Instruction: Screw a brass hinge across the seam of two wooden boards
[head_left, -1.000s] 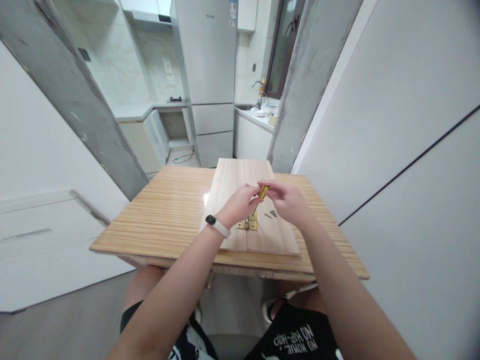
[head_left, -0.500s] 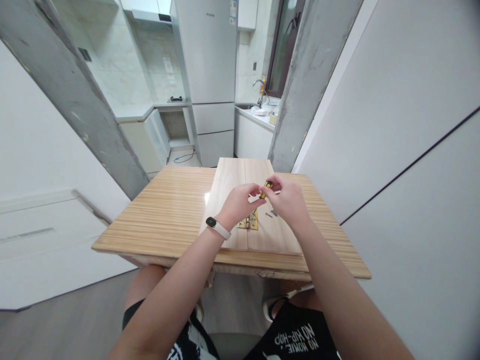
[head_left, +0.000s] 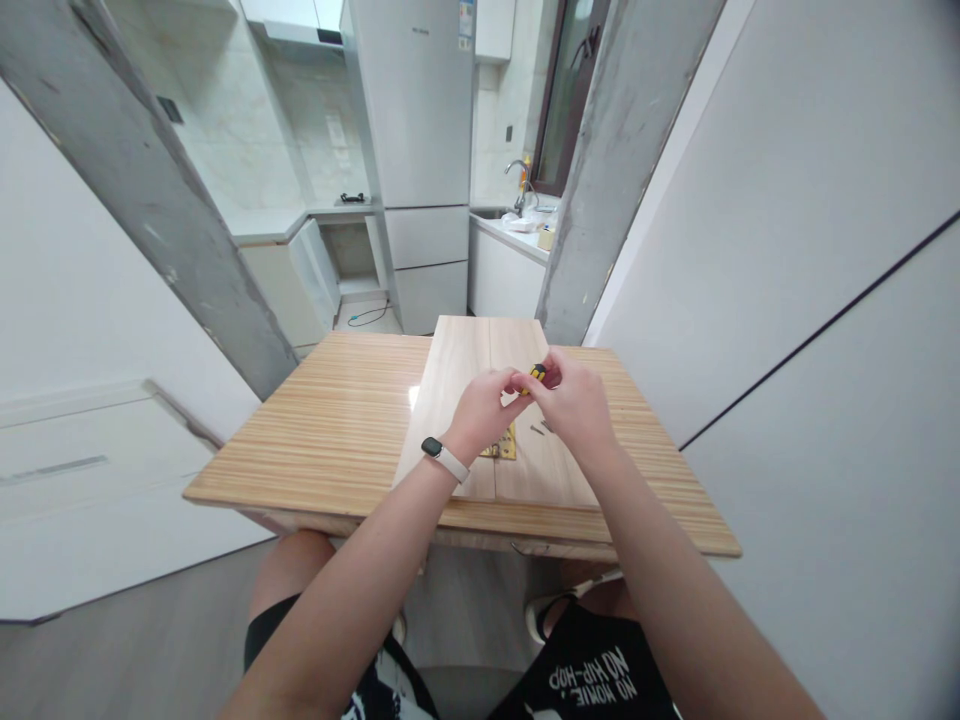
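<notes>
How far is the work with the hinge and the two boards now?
Done: two boards lie side by side, brass hinge across their seam. In hand: left hand and right hand hold a small yellow tool. Left: loose screws lie beside the hinge.

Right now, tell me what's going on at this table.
A seated person holds a small yellow and black tool between the left hand and the right hand, raised above two pale wooden boards laid side by side on the striped table. A brass hinge lies across the seam between the boards, partly hidden by the left hand. A few loose screws lie beside it.
</notes>
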